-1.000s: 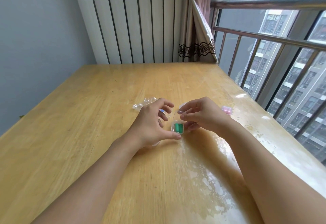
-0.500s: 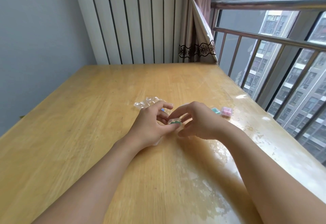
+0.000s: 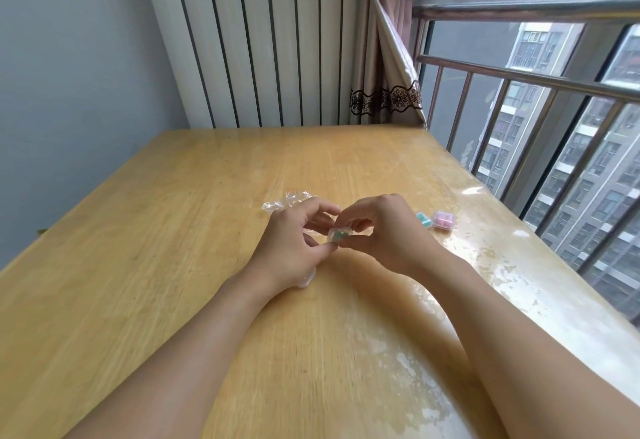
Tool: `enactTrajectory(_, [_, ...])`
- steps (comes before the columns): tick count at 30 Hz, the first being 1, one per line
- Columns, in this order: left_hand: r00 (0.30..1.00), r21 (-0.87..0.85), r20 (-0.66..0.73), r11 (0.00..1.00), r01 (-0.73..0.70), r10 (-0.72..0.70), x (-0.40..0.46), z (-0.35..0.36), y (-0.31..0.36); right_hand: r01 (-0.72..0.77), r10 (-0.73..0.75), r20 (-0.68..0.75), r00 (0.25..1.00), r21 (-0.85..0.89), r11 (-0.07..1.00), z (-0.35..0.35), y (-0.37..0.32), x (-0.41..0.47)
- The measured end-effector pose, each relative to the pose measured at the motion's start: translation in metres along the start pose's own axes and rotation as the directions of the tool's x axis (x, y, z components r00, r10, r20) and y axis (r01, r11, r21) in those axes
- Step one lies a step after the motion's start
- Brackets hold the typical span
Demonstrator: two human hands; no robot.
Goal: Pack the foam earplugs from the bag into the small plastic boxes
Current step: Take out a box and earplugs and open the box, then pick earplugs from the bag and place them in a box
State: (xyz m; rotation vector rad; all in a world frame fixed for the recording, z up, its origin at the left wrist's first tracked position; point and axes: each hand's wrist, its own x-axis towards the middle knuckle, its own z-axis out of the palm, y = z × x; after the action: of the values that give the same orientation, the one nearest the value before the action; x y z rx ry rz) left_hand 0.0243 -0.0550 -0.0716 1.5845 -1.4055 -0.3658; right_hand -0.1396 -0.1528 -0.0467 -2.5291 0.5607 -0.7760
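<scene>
1. Table (image 3: 173, 265): wooden top under a glossy clear cover, with pale blotches along the window side.
2. Left hand (image 3: 291, 248): fingers curled, thumb and fingertips pinching the left edge of a small clear box (image 3: 339, 235). The heel of the hand lies on or just above the table; which, I cannot tell.
3. Right hand (image 3: 384, 231): fingers curled, gripping the same box from its right and top. The two hands meet at the box.
4. The box: held between both hands just above the table, near the table's middle. Green earplugs (image 3: 341, 236) show through its clear wall. Whether the lid is fully closed cannot be told; the box is blurred.
5. Bag (image 3: 287, 200): crumpled clear plastic, flat on the table just beyond the left hand, partly hidden by its fingers. Contents not discernible.
6. Teal box (image 3: 424, 220): on the table right of the right hand, holding teal plugs.
7. Pink box (image 3: 444, 220): touching or just beside the teal box on its window side, holding pink plugs.
8. Another clear item (image 3: 306, 279): a small edge shows under the left wrist, on the table; its kind cannot be told.
9. Surroundings: ribbed white panel and a curtain (image 3: 384, 92) behind the table, railing (image 3: 519, 75) and window on the right.
</scene>
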Motion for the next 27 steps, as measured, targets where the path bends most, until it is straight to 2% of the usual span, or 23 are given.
enactTrajectory(3, [0.999,-0.003,-0.043,0.999,-0.032,0.031,0.000,0.000,0.004,-0.002,0.002,-0.017,1.000,0.034,0.999,-0.002,0.000,0.001])
enactTrajectory(9, [0.995,-0.051,-0.073,0.996,-0.069,0.065,-0.003,0.005,0.011,-0.147,0.140,0.057,0.989,0.163,0.976,-0.010,0.003,0.002])
enactTrajectory(13, [0.995,0.013,-0.050,0.996,-0.085,0.085,-0.002,0.004,0.005,-0.140,0.141,0.053,0.989,-0.036,0.990,-0.007,0.006,0.002])
enactTrajectory(17, [0.975,0.142,-0.170,0.983,-0.119,0.143,-0.001,-0.001,0.006,-0.155,0.175,0.122,0.977,-0.156,0.975,-0.015,0.007,0.003])
enactTrajectory(19, [0.951,0.228,-0.275,0.971,-0.079,0.142,0.001,-0.003,0.006,-0.189,0.218,0.128,0.967,-0.208,0.960,-0.019,0.012,0.003])
enactTrajectory(21, [0.927,0.295,-0.360,0.956,0.009,0.102,0.003,-0.005,0.003,-0.218,0.245,0.069,0.967,-0.269,0.938,-0.018,0.019,0.003])
enactTrajectory(24, [0.937,0.336,-0.347,0.927,0.166,-0.042,0.004,-0.007,-0.003,-0.241,0.249,0.008,0.968,-0.226,0.944,-0.013,0.030,0.001])
enactTrajectory(27, [0.934,0.276,-0.303,0.921,0.274,-0.187,0.004,-0.006,-0.008,-0.244,0.242,-0.029,0.970,-0.162,0.956,-0.014,0.028,0.001])
